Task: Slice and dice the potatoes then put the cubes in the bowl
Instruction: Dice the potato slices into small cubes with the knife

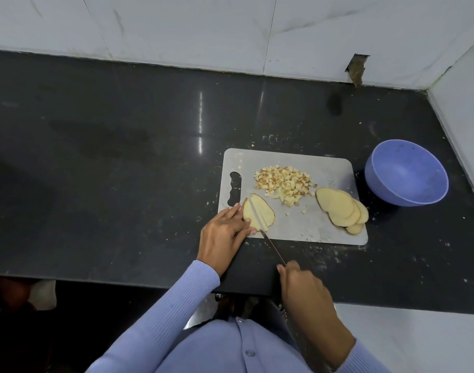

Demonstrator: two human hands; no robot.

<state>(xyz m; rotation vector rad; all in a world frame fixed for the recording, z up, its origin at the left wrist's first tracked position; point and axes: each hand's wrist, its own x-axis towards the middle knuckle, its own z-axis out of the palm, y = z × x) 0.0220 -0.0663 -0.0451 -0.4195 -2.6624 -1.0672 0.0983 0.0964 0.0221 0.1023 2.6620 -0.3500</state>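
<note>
head view: right hand (301, 285) is gripping the knife (268, 239), blade lying across the potato slices (258, 213) at the cutting board (335, 168) handle end. left hand (225, 230) is pressing them flat, fingers straight, tips just beside the blade; i'd be curling those back. cubes (283, 183) are piling mid-board, more slices (342, 208) at the board's bowl side. bowl (405, 172) is looking empty. keeping strips even, parallel.

Even, cool overhead light is falling across the scene. The dark surface (123, 157) is throwing back two vertical glare streaks at centre. A soft shadow is sitting left of the bowl (406, 172). Wide-angle distortion is bowing the far wall (230, 28) and surface edges. The near-left corner is going murky.
</note>
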